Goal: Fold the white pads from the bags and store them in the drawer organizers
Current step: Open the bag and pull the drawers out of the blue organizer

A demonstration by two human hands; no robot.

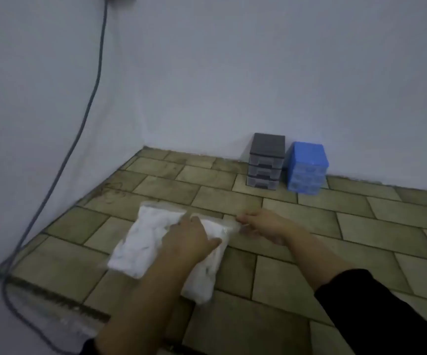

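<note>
Two clear plastic bags stuffed with white pads lie side by side on the tiled floor, the left bag (143, 239) and the right bag (207, 272). My left hand (190, 239) lies across the right bag's upper part, fingers spread on it. My right hand (263, 225) pinches that bag's clear top edge at its far right corner. A grey drawer organizer (266, 161) and a blue drawer organizer (307, 167) stand against the far wall, their drawers closed.
A grey cable (89, 103) runs down the left wall and loops on the floor at the lower left. White walls meet at a corner behind the bags. Brown tiled floor (335, 226) stretches to the right.
</note>
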